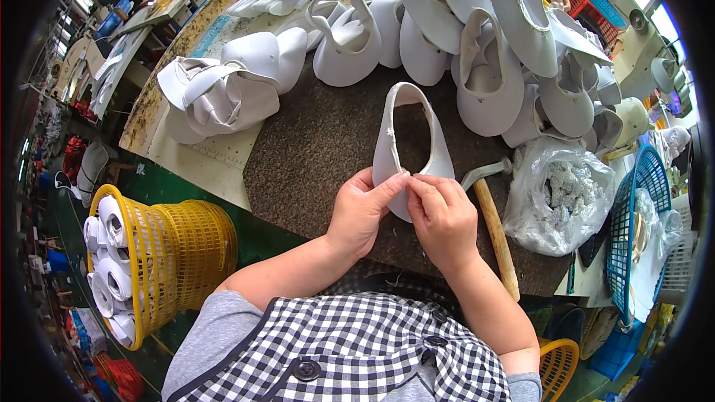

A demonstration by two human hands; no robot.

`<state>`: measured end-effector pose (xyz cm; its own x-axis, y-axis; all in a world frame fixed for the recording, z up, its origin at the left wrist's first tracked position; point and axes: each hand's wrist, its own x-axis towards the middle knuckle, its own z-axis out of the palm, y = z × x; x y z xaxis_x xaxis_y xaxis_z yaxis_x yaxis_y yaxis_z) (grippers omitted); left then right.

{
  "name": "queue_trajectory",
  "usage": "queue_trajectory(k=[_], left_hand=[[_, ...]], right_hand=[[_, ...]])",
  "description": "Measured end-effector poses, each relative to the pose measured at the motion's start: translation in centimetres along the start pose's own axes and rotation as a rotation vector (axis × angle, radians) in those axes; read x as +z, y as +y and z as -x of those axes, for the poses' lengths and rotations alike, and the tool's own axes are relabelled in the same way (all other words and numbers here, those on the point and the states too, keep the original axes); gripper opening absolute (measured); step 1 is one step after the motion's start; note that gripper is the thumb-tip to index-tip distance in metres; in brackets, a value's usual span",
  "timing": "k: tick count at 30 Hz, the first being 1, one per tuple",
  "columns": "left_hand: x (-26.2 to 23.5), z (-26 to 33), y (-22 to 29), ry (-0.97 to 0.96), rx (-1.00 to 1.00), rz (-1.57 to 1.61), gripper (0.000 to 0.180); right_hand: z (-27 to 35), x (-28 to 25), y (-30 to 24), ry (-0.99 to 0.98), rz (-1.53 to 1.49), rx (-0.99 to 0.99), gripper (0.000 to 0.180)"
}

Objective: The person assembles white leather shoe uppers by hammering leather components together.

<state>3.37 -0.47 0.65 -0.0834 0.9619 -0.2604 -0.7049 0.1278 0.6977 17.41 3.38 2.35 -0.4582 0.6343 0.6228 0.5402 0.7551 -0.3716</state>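
A white shoe upper (441, 158) lies over the dark stone slab, its rounded end away from me and its oval opening facing up. My left hand (361, 205) grips its near left edge, thumb on top and fingers curled beneath. Beside it my right hand (445, 219) is closed in a pinch at the opening's near rim, the fingertips of both hands almost touching. Whether something tiny sits between the right fingertips is too small to tell. Just right of that hand lies a hammer (495, 227) with a wooden handle and a curved metal head.
More white shoe uppers (488, 108) pile up along the slab's (313, 156) far side. Several white pieces (231, 97) lie stacked at left. A clear plastic bag (558, 201) of small silvery bits sits right of the hammer. Yellow baskets (179, 253) stand lower left; a blue basket (622, 238) stands right.
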Motion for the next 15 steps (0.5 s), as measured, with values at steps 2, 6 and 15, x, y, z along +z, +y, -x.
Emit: queue_trajectory(k=[2, 6, 15], left_hand=[[0.1, -0.1, -0.2, 0.024, -0.018, -0.002, 0.016], [-0.1, 0.2, -0.7, 0.041, 0.018, 0.028, 0.015], [-0.4, -0.1, -0.1, 0.018, -0.025, 0.029, 0.017]], right_hand=[[0.1, 0.3, 0.1, 0.022, 0.005, 0.000, 0.019], [0.6, 0.9, 0.0, 0.119, -0.230, 0.212, 0.015], [1.0, 0.1, -0.5, 0.138, -0.474, 0.460, 0.010]])
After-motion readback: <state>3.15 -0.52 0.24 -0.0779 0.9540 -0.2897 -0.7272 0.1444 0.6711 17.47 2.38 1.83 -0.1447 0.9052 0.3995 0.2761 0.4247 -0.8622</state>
